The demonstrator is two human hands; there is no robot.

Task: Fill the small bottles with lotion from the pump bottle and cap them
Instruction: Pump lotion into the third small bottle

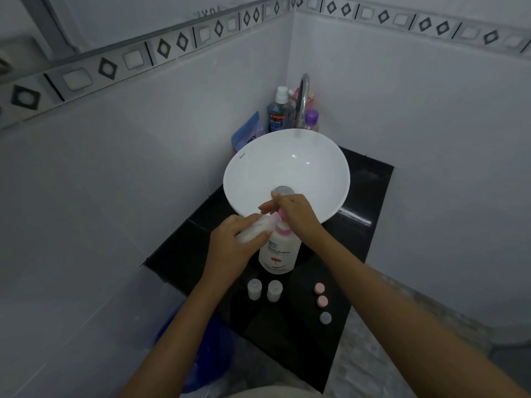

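A white pump bottle (279, 251) with a pink pump stands on the black counter (362, 225) just in front of the basin. My right hand (293, 214) rests on top of the pump head, fingers spread over it. My left hand (238, 242) grips a small translucent bottle (255, 229), tilted with its mouth under the pink nozzle. Two more small bottles (254, 289) (274, 290) stand uncapped in front of the pump bottle. To the right lie two pink caps (319, 288) (322, 301) and a grey cap (325, 318).
A white round basin (287, 165) with a chrome tap (303, 101) fills the counter's back. Behind it stand a mouthwash bottle (277, 113), a purple-capped bottle (311, 119) and a blue pouch (248, 130). A blue bucket (201, 351) sits on the floor at lower left.
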